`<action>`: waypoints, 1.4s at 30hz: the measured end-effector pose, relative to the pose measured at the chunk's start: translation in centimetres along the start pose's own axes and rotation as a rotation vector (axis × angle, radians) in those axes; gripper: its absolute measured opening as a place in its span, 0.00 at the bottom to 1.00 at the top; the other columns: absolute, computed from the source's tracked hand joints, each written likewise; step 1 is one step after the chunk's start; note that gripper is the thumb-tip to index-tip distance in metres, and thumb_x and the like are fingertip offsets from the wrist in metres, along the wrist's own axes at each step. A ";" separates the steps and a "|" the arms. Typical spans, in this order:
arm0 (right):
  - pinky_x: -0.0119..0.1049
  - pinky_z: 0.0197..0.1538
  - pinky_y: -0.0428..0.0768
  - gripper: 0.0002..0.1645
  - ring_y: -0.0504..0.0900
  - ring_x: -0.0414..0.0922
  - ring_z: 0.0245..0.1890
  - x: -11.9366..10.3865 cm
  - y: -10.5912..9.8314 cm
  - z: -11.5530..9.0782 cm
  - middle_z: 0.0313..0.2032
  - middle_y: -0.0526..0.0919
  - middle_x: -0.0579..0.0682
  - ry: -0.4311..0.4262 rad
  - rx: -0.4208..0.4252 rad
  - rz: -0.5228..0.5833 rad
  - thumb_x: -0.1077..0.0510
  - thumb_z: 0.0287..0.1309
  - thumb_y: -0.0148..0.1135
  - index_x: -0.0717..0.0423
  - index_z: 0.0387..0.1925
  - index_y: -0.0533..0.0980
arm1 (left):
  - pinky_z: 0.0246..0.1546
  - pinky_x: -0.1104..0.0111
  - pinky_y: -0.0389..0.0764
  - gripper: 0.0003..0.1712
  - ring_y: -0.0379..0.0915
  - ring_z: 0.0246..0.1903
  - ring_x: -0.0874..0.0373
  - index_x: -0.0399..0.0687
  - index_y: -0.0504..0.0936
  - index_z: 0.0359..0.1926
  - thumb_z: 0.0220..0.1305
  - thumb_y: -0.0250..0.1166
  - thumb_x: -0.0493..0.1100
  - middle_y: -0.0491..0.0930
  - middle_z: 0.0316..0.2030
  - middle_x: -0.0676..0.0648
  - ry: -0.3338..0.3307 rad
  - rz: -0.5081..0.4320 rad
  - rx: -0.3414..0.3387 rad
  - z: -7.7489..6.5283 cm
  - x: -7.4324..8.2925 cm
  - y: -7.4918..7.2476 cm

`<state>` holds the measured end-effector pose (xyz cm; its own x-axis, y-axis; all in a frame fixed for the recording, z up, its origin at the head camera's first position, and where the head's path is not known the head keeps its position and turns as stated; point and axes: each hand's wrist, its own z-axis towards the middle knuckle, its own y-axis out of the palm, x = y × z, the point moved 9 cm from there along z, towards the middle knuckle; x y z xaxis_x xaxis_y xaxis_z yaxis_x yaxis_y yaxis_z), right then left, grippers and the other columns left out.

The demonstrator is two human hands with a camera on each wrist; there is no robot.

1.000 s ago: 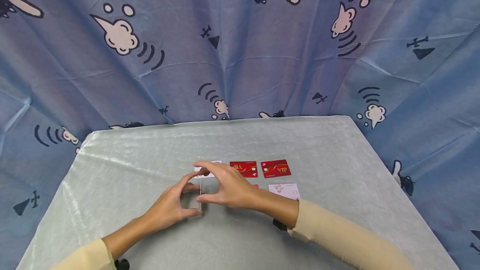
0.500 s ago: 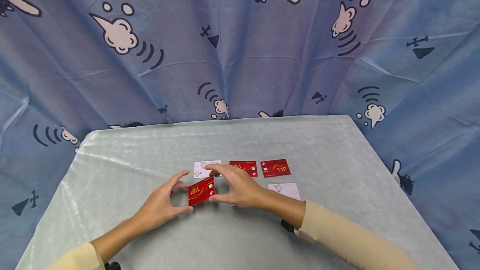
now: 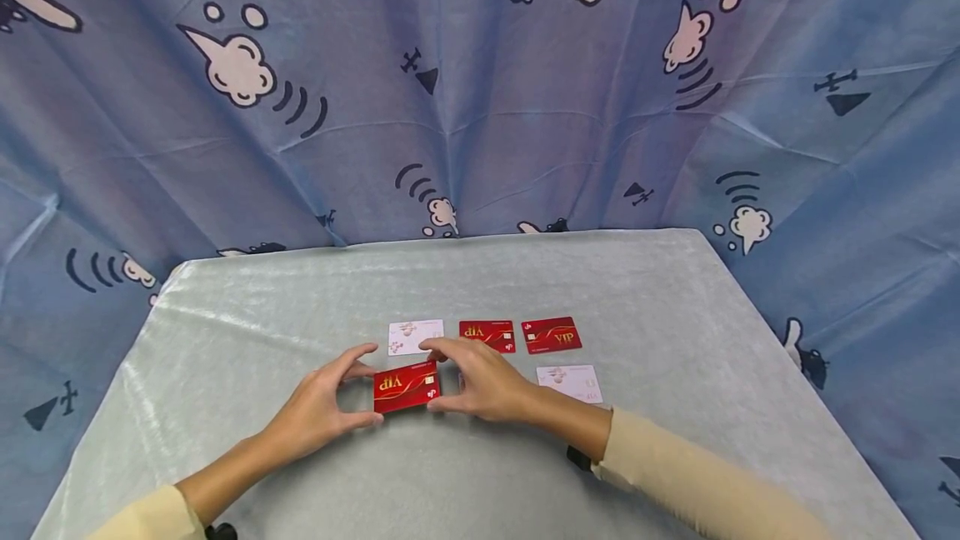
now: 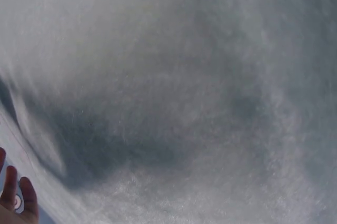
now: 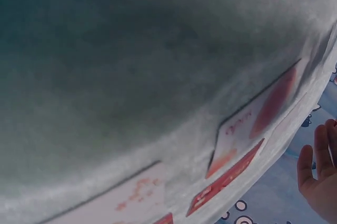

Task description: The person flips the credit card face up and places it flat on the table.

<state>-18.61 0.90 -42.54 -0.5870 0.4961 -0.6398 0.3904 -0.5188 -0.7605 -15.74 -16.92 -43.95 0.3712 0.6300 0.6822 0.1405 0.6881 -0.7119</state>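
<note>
In the head view, a red VIP card is held between both hands by its short ends, face up and slightly tilted, close above the table. My left hand grips its left end, thumb at the near corner and fingers at the far one. My right hand pinches its right end the same way. Fingers of the left hand show at the left wrist view's lower left corner. Those of the right hand show at the right edge of the right wrist view; neither wrist view shows the held card.
Behind the hands lie a white card, a red VIP card and another red card. One white card lies beside the right forearm; a white card with red patches is mostly hidden beneath the right hand. A blue curtain hangs behind the table.
The held card was edge-on to the head camera, then turned to show its red VIP face and tipped flatter. Both hands stayed at its ends; the right hand shifted slightly right, the left slightly left.
</note>
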 end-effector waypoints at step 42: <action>0.44 0.62 0.73 0.42 0.75 0.43 0.59 0.9 3.2 -0.4 0.59 0.79 0.45 -0.015 -0.131 -0.276 0.42 0.52 0.74 0.50 0.66 0.71 | 0.56 0.47 0.73 0.50 0.76 0.56 0.52 0.46 0.72 0.67 0.42 0.84 0.48 0.85 0.49 0.52 0.026 0.140 -0.038 -0.6 -0.7 1.6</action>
<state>-17.58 -0.01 -45.57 -0.6933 0.5954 -0.4060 0.3023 -0.2711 -0.9139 -15.26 -16.53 -45.66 0.4134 0.7091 0.5713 0.1202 0.5794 -0.8061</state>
